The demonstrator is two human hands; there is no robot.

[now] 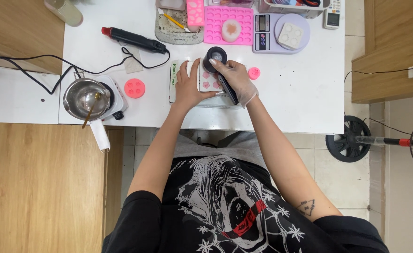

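My gloved right hand (237, 77) has its grip wrapped around a small black pouring pot (215, 56), tilted over the white mold (207, 77) at mid-tabletop (300, 93). My bare left hand (186, 86) lies spread, steadying the mold. Two pink round molds (135, 87) (254, 73) flank it; one steel melting pot (84, 97) stands left.

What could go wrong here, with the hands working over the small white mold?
1. The right hand tilts a black cup over the white mold; liquid may miss the cavities.
2. The left hand only presses the mold; it may slide.
3. The black cord by the metal pot could snag.
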